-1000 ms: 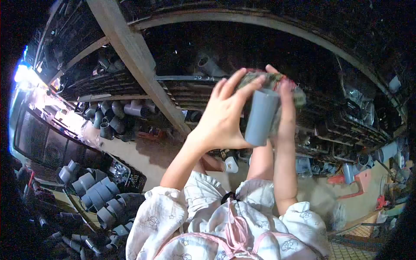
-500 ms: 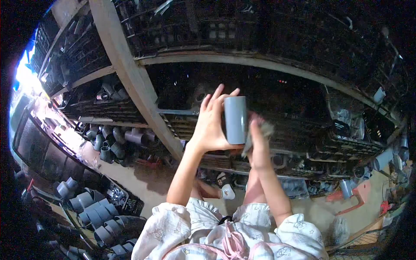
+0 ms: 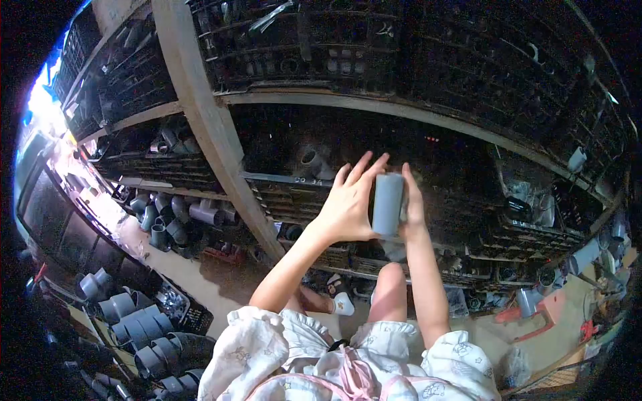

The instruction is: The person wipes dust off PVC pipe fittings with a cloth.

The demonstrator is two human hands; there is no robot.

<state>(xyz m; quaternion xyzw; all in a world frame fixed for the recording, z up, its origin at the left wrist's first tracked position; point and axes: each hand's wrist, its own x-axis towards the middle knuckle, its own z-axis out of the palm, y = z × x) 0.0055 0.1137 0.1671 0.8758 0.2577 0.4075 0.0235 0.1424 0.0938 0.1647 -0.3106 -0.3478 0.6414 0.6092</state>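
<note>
A grey plastic pipe coupling [image 3: 388, 204] stands upright between my two hands in front of the dark shelf. My left hand [image 3: 348, 208] grips it from the left, with the thumb low and the fingers reaching up behind. Against the coupling's right side is my right hand [image 3: 414, 204], its fingers partly hidden. A pale cloth [image 3: 394, 250], blurred, hangs below the coupling from my right hand.
A wooden post [image 3: 200, 100] and shelf rails frame dark crates [image 3: 301, 207]. Another grey fitting [image 3: 311, 159] lies on the shelf. Grey pipe fittings [image 3: 144, 327] are stacked lower left. A red object [image 3: 535, 324] lies on the floor at right.
Both hands and the coupling have shifted right and slightly down in view. My right hand has moved up along the coupling's side, and the cloth shows lower beneath it.
</note>
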